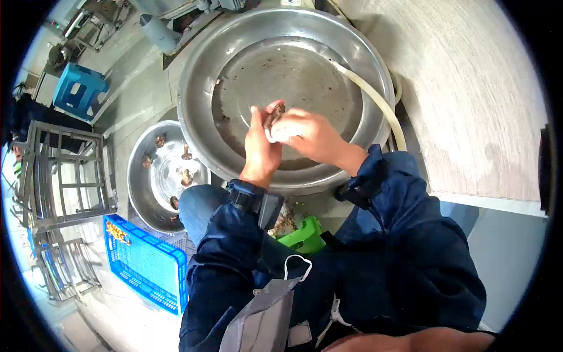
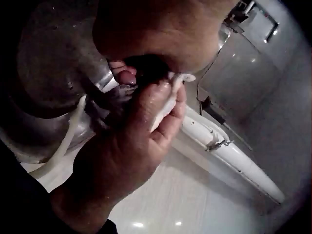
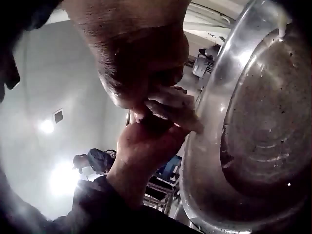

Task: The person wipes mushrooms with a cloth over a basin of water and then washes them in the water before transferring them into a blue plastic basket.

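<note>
Over a wide steel basin (image 1: 199,94) of water, both hands meet around a small brown mushroom (image 1: 274,114). My left hand (image 1: 261,152) holds it between thumb and fingers. My right hand (image 1: 308,136) comes in from the right, its curled fingers at the mushroom. Between the right thumb and fingers it pinches a soft white strip (image 2: 168,107), whose curled end sticks out in the left wrist view; whether this is cloth I cannot tell. In the right wrist view the mushroom (image 3: 175,109) shows between the two hands, partly hidden by fingers.
A pale hose (image 1: 375,97) hangs over the basin's right rim. Left of it, a smaller steel bowl (image 1: 141,193) holds several mushrooms. A blue crate (image 1: 146,267), a metal rack (image 1: 64,176) and a blue stool (image 1: 79,91) stand farther left. A green plastic thing (image 1: 305,236) lies between the legs.
</note>
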Motion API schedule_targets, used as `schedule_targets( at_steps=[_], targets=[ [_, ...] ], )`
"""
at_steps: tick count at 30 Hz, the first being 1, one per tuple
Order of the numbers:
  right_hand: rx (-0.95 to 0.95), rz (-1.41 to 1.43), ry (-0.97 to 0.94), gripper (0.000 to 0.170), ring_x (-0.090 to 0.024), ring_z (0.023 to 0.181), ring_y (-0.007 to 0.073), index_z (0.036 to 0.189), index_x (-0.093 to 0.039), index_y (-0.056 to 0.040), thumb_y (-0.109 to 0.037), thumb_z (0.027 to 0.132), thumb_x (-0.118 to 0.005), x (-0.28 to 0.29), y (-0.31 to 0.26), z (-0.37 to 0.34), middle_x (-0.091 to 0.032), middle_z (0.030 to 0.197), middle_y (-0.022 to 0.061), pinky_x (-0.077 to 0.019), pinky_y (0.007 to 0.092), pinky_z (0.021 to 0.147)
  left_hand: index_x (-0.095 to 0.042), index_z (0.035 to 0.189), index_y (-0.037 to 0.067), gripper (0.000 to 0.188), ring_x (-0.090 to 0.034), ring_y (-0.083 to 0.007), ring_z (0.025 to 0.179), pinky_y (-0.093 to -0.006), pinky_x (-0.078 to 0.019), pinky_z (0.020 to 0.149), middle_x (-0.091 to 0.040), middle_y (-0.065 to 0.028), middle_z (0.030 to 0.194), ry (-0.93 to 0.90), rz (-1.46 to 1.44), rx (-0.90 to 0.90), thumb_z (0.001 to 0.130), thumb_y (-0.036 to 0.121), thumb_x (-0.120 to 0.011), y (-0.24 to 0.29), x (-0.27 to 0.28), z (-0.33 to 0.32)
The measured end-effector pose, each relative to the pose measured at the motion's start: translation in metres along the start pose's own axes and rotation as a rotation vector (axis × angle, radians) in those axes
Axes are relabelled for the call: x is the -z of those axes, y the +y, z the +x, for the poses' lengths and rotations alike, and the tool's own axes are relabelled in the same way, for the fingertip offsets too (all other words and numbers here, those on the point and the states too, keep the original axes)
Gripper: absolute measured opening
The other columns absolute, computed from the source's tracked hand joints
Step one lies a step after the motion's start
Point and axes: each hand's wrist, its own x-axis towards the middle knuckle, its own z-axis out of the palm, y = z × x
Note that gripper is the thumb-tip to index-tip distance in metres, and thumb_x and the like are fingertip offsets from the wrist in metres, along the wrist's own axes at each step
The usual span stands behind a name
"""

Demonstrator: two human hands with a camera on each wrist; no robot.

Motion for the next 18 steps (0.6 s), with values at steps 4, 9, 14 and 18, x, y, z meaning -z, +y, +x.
schedule_targets(
  at_steps=[4, 9, 14, 18],
  targets=[
    [-0.091, -0.055, 0.045, 0.013, -0.063, 0.087, 0.024, 0.093, -0.07, -0.0133, -0.018, 0.085, -0.061, 0.008, -0.002, 0.0, -0.067, 0.089, 0.0031, -0.0524, 0.0347, 0.072, -0.059, 0.116, 0.002, 0.052, -0.057, -0.0177, 0.098, -0.0321, -0.0469, 0.081, -0.061, -0.0073, 0.111, -0.035, -0.049, 0.032, 0.104, 0.04, -0.025, -0.003, 0.021, 0.01],
    [-0.228, -0.173, -0.037, 0.013, -0.064, 0.084, 0.0264, 0.095, -0.068, -0.0137, -0.02, 0.086, -0.06, 0.015, -0.003, -0.003, -0.065, 0.092, 0.0046, -0.0524, 0.037, 0.072, -0.06, 0.115, 0.002, 0.052, -0.057, -0.0168, 0.081, -0.0289, -0.0443, 0.064, -0.063, -0.0055, 0.104, 0.086, -0.067, 0.034, 0.104, 0.039, -0.025, 0.0, 0.001, 0.004],
    [-0.369, -0.217, 0.084, 0.013, -0.064, 0.086, 0.0271, 0.095, -0.067, -0.0176, -0.024, 0.087, -0.059, 0.028, 0.007, -0.001, -0.064, 0.094, 0.0055, -0.0526, 0.0379, 0.072, -0.061, 0.114, 0.001, 0.054, -0.057, -0.0176, 0.079, -0.0292, -0.0452, 0.063, -0.063, -0.005, 0.097, 0.025, -0.171, 0.06, 0.104, 0.039, -0.023, 0.001, 0.015, 0.008],
    [-0.167, -0.194, -0.128, 0.011, -0.064, 0.084, 0.0273, 0.095, -0.066, -0.0198, -0.023, 0.086, -0.06, 0.022, -0.005, -0.004, -0.063, 0.091, 0.0049, -0.0523, 0.0388, 0.071, -0.059, 0.115, 0.002, 0.054, -0.058, -0.019, 0.083, -0.031, -0.0463, 0.067, -0.063, -0.0068, 0.102, -0.003, -0.211, 0.112, 0.104, 0.043, -0.025, -0.004, 0.023, 0.014]
  ],
)
